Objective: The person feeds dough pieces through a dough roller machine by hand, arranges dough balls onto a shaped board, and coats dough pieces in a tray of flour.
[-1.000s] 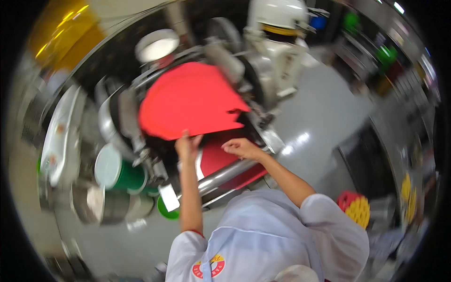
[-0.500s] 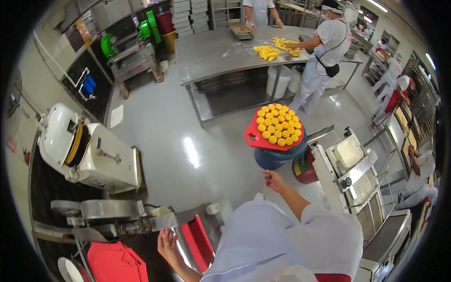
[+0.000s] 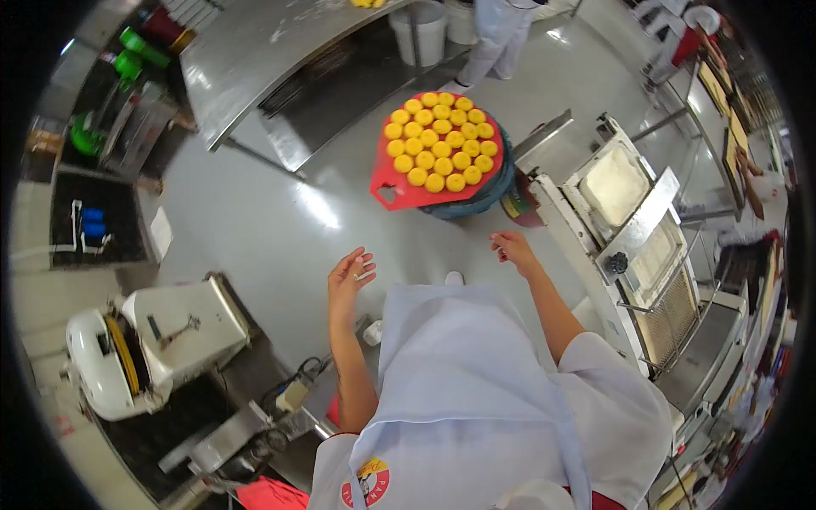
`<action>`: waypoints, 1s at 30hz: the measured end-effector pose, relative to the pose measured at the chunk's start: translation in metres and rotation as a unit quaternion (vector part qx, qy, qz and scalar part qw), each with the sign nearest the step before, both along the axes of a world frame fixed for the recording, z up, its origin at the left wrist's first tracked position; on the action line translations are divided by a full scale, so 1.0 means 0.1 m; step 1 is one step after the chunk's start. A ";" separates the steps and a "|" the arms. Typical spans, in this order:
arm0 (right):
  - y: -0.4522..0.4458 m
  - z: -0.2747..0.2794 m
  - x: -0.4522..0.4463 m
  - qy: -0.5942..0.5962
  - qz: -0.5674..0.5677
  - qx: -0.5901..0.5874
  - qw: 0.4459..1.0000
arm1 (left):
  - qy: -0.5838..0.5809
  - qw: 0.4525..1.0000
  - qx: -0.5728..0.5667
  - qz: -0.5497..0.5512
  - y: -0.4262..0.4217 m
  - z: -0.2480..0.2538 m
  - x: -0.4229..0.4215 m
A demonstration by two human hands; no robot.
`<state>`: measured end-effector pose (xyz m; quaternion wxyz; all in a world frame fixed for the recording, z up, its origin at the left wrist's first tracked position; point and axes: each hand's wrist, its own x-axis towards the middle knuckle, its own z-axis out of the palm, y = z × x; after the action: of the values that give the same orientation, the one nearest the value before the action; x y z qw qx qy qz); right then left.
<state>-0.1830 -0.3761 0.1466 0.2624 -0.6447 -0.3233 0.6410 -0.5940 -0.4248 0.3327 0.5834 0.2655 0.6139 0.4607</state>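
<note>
My left hand (image 3: 352,270) is held out in front of me with its fingers apart and nothing in it. My right hand (image 3: 513,250) is also empty, its fingers loosely bent. Ahead of both hands, a red board (image 3: 394,195) with a cut-out handle bears many round yellow dough pieces (image 3: 442,150). The board rests on top of a blue bin (image 3: 483,202). Neither hand touches the board; the right one is nearer to it.
A steel table (image 3: 246,64) stands ahead, with a white bucket (image 3: 420,34) under it and a co-worker's legs (image 3: 499,42) beside it. On the right is a dough machine (image 3: 633,229); on the left, a white mixer-like machine (image 3: 170,336). Other workers are at the far right.
My view has tipped down and turned, bringing the board nearer. My left hand has moved away from the steel equipment at the left to in front of me. My right hand stays raised.
</note>
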 end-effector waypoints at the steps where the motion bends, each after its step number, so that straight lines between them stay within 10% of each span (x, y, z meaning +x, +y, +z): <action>1: 0.19 -0.10 0.05 -0.012 0.001 0.002 1.000 | -0.025 1.000 -0.018 -0.008 0.20 -0.27 -0.01; 4: 0.91 0.30 -0.01 -0.086 0.036 0.027 0.995 | -0.034 0.996 -0.079 -0.009 0.79 -1.04 -0.17; 14: 3.50 -1.11 0.60 -0.407 0.065 0.123 0.903 | 0.280 0.955 0.040 -0.089 2.97 -4.00 -0.68; 23: 4.33 -1.77 0.76 -0.457 0.090 -0.022 0.884 | 0.330 0.918 -0.093 -0.198 3.65 -3.78 -0.34; 30: 4.16 -2.03 0.75 -0.416 0.028 0.050 0.908 | 0.411 0.904 -0.104 -0.046 3.66 -3.30 0.06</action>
<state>-0.1085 0.0397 -0.0563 0.1180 -0.8295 -0.4528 0.3051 -0.5883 -0.0587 0.0031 0.3241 0.3973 0.8307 0.2167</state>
